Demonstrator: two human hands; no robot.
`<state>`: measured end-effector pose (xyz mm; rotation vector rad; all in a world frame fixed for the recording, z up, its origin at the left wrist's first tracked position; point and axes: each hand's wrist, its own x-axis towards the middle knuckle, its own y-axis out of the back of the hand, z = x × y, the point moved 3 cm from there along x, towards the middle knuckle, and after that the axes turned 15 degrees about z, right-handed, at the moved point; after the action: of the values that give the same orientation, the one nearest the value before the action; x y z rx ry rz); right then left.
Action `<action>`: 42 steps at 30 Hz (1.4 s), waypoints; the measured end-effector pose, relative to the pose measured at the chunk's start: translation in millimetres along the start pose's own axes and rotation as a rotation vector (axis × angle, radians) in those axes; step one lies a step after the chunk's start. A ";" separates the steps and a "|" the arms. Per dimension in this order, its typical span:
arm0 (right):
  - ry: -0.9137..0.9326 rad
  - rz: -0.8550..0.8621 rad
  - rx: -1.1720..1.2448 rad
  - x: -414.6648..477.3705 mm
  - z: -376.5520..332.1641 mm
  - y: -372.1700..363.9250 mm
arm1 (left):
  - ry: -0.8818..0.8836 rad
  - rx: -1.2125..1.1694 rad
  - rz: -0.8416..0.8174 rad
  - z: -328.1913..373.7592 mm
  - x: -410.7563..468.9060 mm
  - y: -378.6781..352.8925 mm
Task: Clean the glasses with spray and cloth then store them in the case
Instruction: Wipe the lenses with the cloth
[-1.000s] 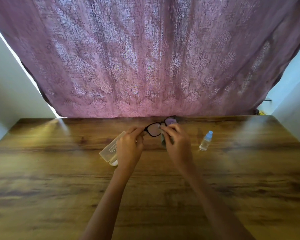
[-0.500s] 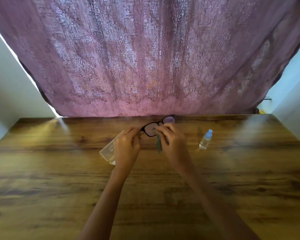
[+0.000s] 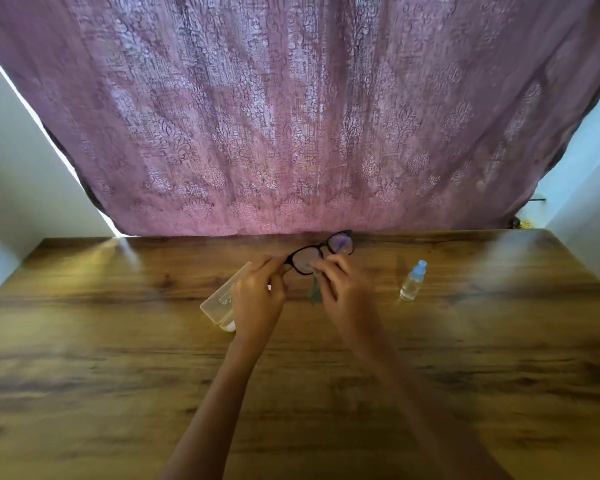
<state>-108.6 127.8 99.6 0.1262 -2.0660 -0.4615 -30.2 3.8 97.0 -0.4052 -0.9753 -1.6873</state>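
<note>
L hand (image 3: 258, 299) fingers pinch glasses (image 3: 341, 242) by one rim, R hand (image 3: 347, 292) fingers prob. clamp cloth (image 3: 315, 294) on lens; pressing hard could twist frame loose.

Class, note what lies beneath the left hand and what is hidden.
A translucent glasses case lies on the wooden table beneath the left hand. The hand covers the case's right end, and its inside cannot be made out.

A wooden tabletop (image 3: 118, 375) with dark grain filled the lower half. Behind its far edge hung a mauve patterned curtain (image 3: 291, 116), daylight glowing through it. Pale walls (image 3: 21, 174) stood at both sides, and bright light slipped past the curtain's left edge.
</note>
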 end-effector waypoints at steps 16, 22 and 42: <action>0.024 -0.041 -0.002 -3.2 -7.3 -2.0 | -0.044 0.061 0.050 7.3 2.2 5.4; 0.024 -0.047 0.008 16.6 -9.0 -10.7 | -0.086 0.057 0.001 11.8 1.1 6.4; 0.055 -0.011 0.027 6.0 -7.7 -2.6 | -0.024 0.092 0.056 3.1 3.0 13.4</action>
<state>-105.4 121.7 107.0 0.1645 -2.0187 -0.4327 -19.6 3.3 106.3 -0.3886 -1.0461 -1.5842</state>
